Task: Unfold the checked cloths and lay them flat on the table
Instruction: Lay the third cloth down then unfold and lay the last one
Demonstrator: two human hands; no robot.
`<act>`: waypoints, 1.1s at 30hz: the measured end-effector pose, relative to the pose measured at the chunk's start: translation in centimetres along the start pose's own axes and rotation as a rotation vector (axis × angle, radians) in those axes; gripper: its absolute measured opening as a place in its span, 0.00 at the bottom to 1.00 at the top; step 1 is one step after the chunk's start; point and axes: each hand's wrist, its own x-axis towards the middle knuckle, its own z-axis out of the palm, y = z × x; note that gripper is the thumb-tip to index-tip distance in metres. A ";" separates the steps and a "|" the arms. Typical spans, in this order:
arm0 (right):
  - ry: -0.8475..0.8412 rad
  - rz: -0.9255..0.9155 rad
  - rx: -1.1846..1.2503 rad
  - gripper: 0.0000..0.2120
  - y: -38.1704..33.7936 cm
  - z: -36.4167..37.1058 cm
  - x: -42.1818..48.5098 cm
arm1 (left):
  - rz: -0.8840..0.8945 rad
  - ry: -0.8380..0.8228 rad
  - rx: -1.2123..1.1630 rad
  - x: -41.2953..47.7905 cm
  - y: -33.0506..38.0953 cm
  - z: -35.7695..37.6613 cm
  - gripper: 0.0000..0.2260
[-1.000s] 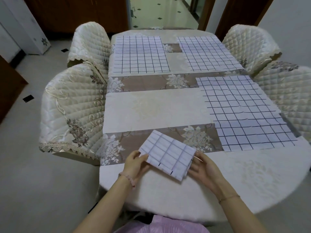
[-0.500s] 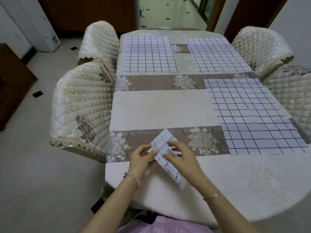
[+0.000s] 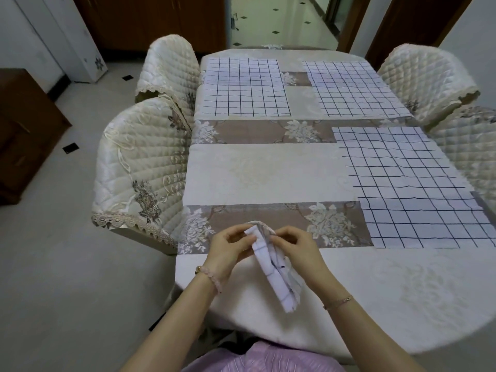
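Quilted cream chairs (image 3: 139, 167) flanking the table (image 3: 263, 173), two per side; dark wooden cabinet (image 3: 24, 135) far left of it; tiled hallway (image 3: 279, 20) beyond.

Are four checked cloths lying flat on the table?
No, only three lie flat: the far left cloth, the far right cloth and the near right cloth; the left hand and right hand hold the folded cloth.

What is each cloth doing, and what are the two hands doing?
Held cloth: folded, hanging from the fingers.
Far left cloth: unfolded, lying flat.
Far right cloth: unfolded, lying flat.
Near right cloth: unfolded, flat, lightly creased.
Left hand: pinches held cloth's top.
Right hand: pinches held cloth's top.
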 end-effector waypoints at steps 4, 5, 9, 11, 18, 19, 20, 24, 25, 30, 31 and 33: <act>0.094 0.068 0.042 0.06 0.5 -1.9 0.3 | -0.008 0.088 -0.010 0.7 0.8 -2.2 0.06; 0.113 0.078 0.043 0.06 0.8 -2.5 0.5 | -0.010 0.114 0.006 0.9 1.1 -2.9 0.07; 0.132 0.112 -0.009 0.10 2.5 -4.6 1.1 | 0.023 0.254 0.134 2.0 2.0 -5.7 0.03; 0.141 0.132 -0.042 0.14 3.4 -5.2 1.5 | 0.039 0.314 0.209 2.7 2.2 -6.6 0.05; 0.193 0.167 -0.070 0.15 5.4 -4.8 3.1 | -0.040 0.275 0.306 4.2 1.2 -7.0 0.03; 0.213 0.187 -0.060 0.14 5.6 -4.9 3.3 | -0.072 0.249 0.276 4.3 0.9 -6.9 0.03; 0.236 0.207 -0.045 0.13 5.7 -5.0 3.4 | -0.108 0.215 0.254 4.2 0.5 -6.9 0.03; 0.338 0.277 -0.013 0.11 6.9 -5.7 3.8 | -0.240 0.059 0.275 3.0 -1.2 -6.8 0.08; 0.356 0.297 -0.001 0.13 7.1 -5.9 3.9 | -0.257 0.026 0.278 2.6 -1.6 -6.6 0.08; 0.412 0.339 0.047 0.09 7.4 -6.5 3.9 | -0.289 -0.070 0.270 1.5 -3.5 -5.9 0.09; 0.420 0.354 0.049 0.06 7.4 -6.4 3.8 | -0.287 -0.069 0.273 1.4 -3.8 -5.8 0.09; 0.445 0.376 0.026 0.11 7.3 -6.1 3.6 | -0.265 -0.042 0.305 1.2 -4.2 -5.6 0.10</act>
